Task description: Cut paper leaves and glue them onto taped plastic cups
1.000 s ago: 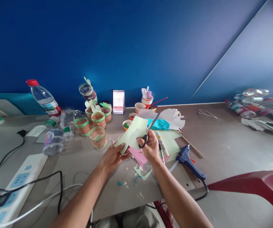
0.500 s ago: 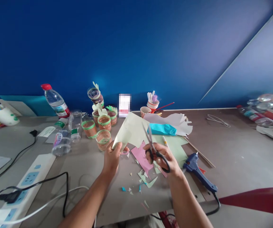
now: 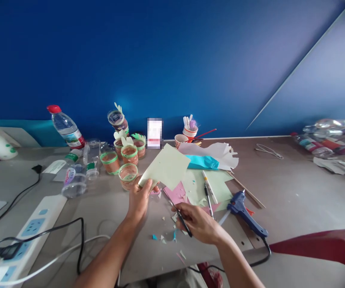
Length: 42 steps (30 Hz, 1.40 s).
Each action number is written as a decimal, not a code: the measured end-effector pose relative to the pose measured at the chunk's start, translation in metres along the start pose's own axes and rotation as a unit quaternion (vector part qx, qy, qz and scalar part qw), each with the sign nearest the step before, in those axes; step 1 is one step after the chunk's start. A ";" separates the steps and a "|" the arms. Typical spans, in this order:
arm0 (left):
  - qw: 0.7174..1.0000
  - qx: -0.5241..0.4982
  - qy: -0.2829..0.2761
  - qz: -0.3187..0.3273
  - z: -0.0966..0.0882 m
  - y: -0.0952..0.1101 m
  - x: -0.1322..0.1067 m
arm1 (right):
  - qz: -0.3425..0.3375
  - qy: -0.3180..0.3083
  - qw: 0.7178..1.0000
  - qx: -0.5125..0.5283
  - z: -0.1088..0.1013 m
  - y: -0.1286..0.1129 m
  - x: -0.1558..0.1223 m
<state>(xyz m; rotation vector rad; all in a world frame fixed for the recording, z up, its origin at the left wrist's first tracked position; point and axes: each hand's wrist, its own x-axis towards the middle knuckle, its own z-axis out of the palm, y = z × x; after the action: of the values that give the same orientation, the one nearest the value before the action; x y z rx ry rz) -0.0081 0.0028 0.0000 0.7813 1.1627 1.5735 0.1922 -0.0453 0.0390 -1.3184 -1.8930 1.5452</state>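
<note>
My left hand (image 3: pixel 140 196) pinches the lower left corner of a pale green sheet of paper (image 3: pixel 168 166), raised above the table. To its right, my right hand (image 3: pixel 194 220) is closed on black-handled scissors (image 3: pixel 182 219), their tips pointing up and left, apart from the sheet. Beneath lie a piece of pink paper (image 3: pixel 176 193) and another green sheet (image 3: pixel 194 186). A capped marker (image 3: pixel 210 187) and a black pen (image 3: pixel 209 203) rest on that sheet. Small paper scraps (image 3: pixel 162 239) are scattered below the hands.
Cut plastic cups with green rims (image 3: pixel 110 162) stand behind my left hand. A blue glue gun (image 3: pixel 246 214) lies to the right, its cord trailing. Turquoise crepe paper (image 3: pixel 202 162) is at the back. A power strip (image 3: pixel 36 224) and cables lie left, near a red-capped bottle (image 3: pixel 67 128).
My right hand has lowered, turning the scissors from upright to tilted left, below the sheet. The raised sheet now looks flatter toward me. The marker and pen have come into fuller view.
</note>
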 end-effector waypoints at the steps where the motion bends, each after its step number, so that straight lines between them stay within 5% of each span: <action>1: 1.000 0.001 -0.003 0.003 -0.001 0.000 0.000 | 0.000 0.011 1.000 -0.004 0.001 0.000 0.004; 29: 0.988 0.128 -0.086 0.024 0.006 0.017 -0.011 | -0.028 0.071 0.996 -0.052 0.011 -0.014 0.026; 42: 0.989 0.102 -0.107 0.009 0.006 0.015 -0.010 | -0.027 0.078 0.996 -0.044 0.009 -0.014 0.026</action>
<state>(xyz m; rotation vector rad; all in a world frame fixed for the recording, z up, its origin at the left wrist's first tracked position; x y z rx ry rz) -0.0046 -0.0054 0.0167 1.0703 1.1705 1.3613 0.1661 -0.0283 0.0418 -1.3702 -1.9007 1.3061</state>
